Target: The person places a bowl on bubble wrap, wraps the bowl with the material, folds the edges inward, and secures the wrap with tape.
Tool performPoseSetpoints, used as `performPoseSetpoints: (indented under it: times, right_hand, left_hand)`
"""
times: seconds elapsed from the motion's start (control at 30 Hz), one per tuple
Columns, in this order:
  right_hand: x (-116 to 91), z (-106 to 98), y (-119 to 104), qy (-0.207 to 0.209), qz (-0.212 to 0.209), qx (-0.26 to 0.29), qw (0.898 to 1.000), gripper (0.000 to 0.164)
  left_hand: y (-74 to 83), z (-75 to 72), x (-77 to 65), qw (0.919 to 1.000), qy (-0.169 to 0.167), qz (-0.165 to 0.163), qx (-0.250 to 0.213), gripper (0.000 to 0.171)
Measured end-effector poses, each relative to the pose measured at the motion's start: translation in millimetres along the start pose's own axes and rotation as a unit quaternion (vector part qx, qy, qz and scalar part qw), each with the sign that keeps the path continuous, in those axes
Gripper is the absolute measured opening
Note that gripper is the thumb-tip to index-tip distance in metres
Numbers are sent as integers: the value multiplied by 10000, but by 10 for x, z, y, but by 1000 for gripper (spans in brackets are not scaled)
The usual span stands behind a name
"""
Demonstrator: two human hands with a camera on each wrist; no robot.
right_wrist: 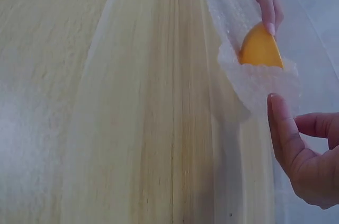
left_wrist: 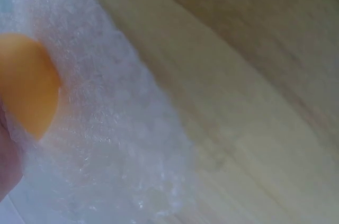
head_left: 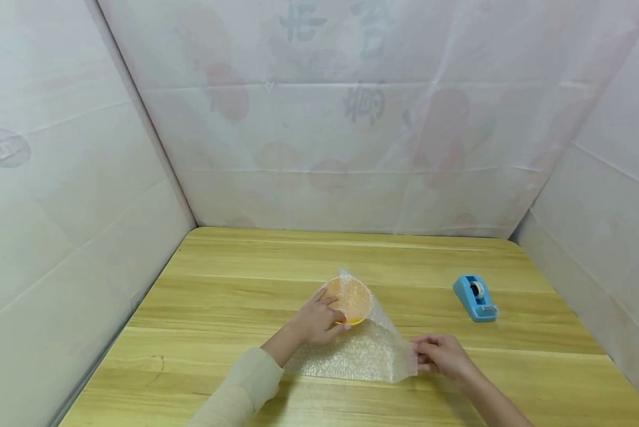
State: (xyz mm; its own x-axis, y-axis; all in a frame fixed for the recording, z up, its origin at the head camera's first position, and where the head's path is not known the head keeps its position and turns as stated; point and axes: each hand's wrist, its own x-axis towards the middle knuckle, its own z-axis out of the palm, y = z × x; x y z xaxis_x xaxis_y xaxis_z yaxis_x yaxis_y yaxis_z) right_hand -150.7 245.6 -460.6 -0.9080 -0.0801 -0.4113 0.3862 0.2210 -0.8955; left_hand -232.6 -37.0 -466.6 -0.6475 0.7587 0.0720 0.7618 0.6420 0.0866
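Note:
An orange bowl (head_left: pixel 358 322) sits on a sheet of clear bubble wrap (head_left: pixel 346 359) on the table, with part of the wrap lying over its top. My left hand (head_left: pixel 319 319) holds the bowl at its near left side, fingers over the opening and thumb at the rim. In the right wrist view the bowl's curved side (right_wrist: pixel 259 46) shows above the wrap. The right corner of the wrap is pinched by my right hand (head_left: pixel 443 357), drawn out to the right of the bowl. The left wrist view shows the bowl (left_wrist: pixel 32 81) partly covered by wrap.
A blue tape dispenser (head_left: pixel 475 298) with a roll of tape stands on the right side of the wooden table (head_left: pixel 218 296). Pale printed cloth (head_left: pixel 319 136) hangs behind the table and along both sides.

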Motion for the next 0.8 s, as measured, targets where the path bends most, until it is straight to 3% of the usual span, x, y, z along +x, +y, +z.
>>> performPoseSetpoints:
  times: [0.37,0.8]
  right_hand:
    - [-1,167,-115,1008,121,-77,9948,23]
    - [2,285,-270,944,-288,137,9950,27]
  left_hand:
    - [-4,2,2,10000,49,27,-13,41]
    - [-15,25,8,10000,58,38,10,41]
